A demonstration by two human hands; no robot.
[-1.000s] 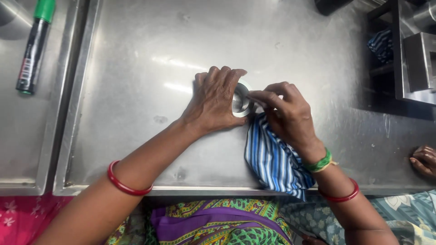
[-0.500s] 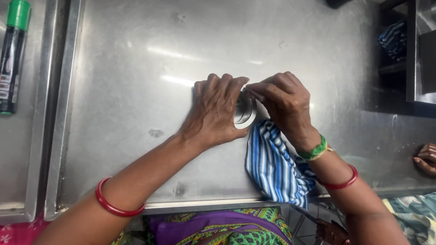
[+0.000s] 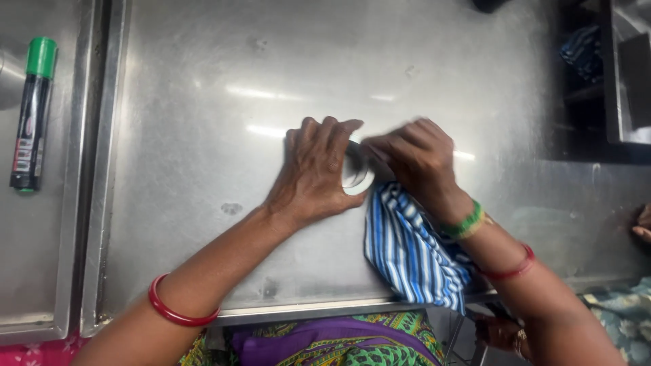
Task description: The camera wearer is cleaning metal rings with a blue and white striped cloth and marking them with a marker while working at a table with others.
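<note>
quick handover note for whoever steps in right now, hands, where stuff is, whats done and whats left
Left hand lies flat over a small round shiny object, pinning it to the steel table.
Right hand has its fingertips at the object's edge, with a blue striped cloth under the wrist, trailing off the table edge.
A green-capped marker lies far left, untouched.
Done: object held down. Left: whatever the right fingers are working at its rim; too blurred to tell.

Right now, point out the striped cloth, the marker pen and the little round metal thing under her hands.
striped cloth (image 3: 410, 254), head view, middle of the fabric.
marker pen (image 3: 30, 118), head view, black barrel.
round metal thing (image 3: 355, 171), head view, visible rim between the hands.
</note>
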